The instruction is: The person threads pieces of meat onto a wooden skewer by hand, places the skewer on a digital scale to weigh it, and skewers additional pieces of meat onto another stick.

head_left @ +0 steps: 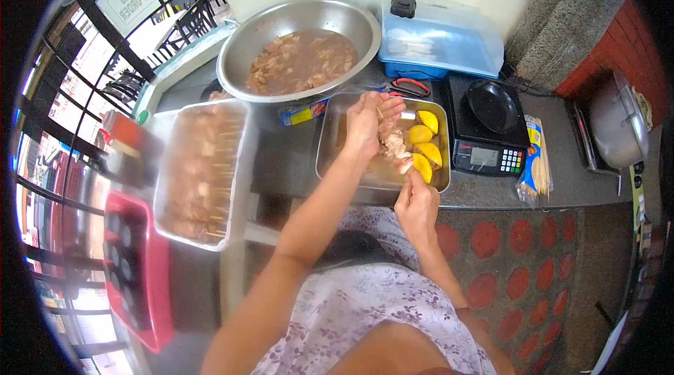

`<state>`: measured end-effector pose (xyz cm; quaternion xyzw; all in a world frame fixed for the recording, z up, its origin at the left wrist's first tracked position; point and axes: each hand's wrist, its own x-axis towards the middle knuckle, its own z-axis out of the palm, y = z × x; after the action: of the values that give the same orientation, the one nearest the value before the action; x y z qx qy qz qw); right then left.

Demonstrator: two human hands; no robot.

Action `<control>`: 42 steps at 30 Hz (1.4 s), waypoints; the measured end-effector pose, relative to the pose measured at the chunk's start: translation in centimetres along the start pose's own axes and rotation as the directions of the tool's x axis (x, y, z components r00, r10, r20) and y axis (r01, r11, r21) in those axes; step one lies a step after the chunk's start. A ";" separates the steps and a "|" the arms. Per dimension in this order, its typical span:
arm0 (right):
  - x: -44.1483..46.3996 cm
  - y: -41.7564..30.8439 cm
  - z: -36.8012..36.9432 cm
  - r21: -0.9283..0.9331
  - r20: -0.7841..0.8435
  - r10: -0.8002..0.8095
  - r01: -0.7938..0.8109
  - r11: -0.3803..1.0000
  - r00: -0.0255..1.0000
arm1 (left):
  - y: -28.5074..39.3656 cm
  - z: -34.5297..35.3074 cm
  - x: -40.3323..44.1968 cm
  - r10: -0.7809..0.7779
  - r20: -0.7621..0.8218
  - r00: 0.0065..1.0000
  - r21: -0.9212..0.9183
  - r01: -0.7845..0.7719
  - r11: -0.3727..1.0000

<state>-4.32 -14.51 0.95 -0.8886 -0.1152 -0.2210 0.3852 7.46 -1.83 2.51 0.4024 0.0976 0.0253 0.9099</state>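
A skewer of raw marinated meat [394,148] slants over a rectangular metal tray [330,164]. At its far end, my left hand [366,122] closes around the stick and top of the meat, its fingertips pointing right. My right hand [417,205] pinches the near end by the tray's front rim. Several yellow wedge-shaped pieces [427,152] lie along the tray's right side, beside some cloudy liquid. Behind the tray, a big steel basin [232,66] contains meat chunks [302,59] in brownish liquid. On the left, a white plastic container [163,185] holds several rows of filled skewers [203,171].
Right of the tray stands a digital scale [486,156] with a black dish [493,106]. Farther right are a pack of bamboo sticks [538,161] and a metal pot [618,122]. Red-handled scissors [410,86] lie before a blue lidded box [442,42]. A pink tray [160,284] sits lower left.
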 end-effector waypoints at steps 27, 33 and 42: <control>0.3 -0.4 -0.8 -0.004 0.073 0.108 -0.108 0.994 0.991 | 0.2 -0.7 0.2 -0.055 0.086 0.995 -0.020 0.057 0.998; 0.3 0.1 -0.7 0.008 0.006 0.001 -0.001 1.000 1.000 | 1.9 -1.7 1.2 -0.195 0.182 0.964 -0.170 0.226 0.959; 0.3 0.2 -0.4 -0.009 0.002 0.017 -0.017 1.000 1.000 | 0.7 -0.4 0.7 -0.038 0.085 0.996 -0.018 0.039 0.999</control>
<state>-4.07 -14.96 1.24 -0.8914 -0.1069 -0.2173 0.3831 8.09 -1.01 2.64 0.3922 0.0666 -0.0083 0.9175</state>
